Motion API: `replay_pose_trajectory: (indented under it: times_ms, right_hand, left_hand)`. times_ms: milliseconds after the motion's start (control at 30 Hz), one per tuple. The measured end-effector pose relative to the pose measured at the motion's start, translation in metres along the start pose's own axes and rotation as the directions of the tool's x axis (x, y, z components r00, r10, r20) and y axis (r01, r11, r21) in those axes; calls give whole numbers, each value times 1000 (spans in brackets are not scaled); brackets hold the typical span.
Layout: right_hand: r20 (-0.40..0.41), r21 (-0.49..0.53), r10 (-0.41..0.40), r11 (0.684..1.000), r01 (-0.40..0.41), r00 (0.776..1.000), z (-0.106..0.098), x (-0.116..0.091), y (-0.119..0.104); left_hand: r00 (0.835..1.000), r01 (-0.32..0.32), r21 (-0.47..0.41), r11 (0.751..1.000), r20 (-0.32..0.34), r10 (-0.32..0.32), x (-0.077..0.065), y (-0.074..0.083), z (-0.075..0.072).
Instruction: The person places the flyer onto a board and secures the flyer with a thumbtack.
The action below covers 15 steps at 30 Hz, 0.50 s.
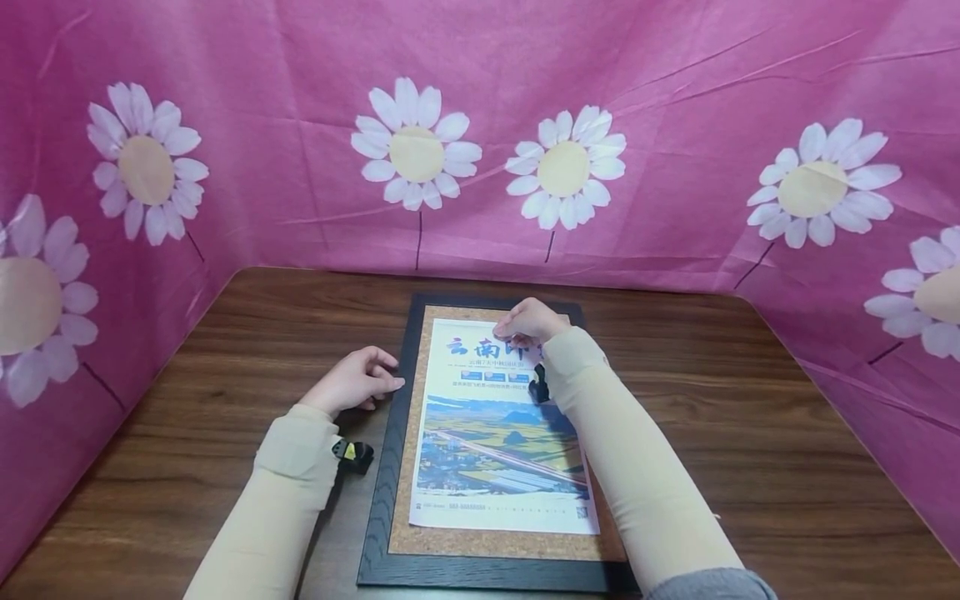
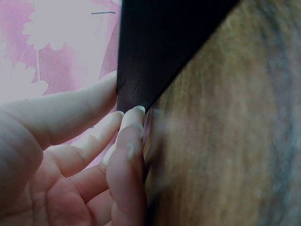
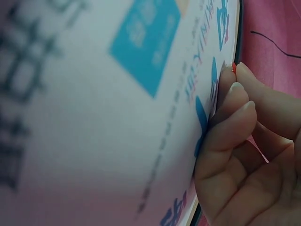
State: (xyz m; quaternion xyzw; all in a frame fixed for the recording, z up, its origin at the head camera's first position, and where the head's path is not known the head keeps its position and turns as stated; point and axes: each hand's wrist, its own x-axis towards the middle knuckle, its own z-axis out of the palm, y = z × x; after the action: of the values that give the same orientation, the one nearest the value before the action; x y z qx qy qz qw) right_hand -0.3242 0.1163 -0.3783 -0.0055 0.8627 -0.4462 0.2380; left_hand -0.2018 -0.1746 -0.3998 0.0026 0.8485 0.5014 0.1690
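Observation:
A cork board (image 1: 442, 546) with a black frame (image 1: 480, 575) lies flat on the table. A travel poster (image 1: 495, 450) with blue Chinese lettering and a landscape picture covers most of the cork. My right hand (image 1: 532, 323) is over the top of the poster, pinching a small red push pin (image 3: 233, 67) between thumb and finger. Only a sliver of the pin shows in the right wrist view. My left hand (image 1: 352, 382) rests beside the frame's left side, its thumb and fingertips touching the black edge, also seen in the left wrist view.
The brown wooden table (image 1: 750, 450) extends on both sides of the board. A pink cloth (image 1: 495, 242) printed with white daisies hangs around the back and sides. Black wrist cameras (image 1: 358, 454) are strapped under both forearms.

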Motion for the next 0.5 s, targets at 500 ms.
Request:
replay_pose_trajectory:
  times_ms: [500]
  right_hand:
    - [-51, 42, 50, 998, -47, 997, 5, -3, -5]
  left_hand:
    - [1000, -12, 6, 1000, 4, 12, 0, -1, 0]
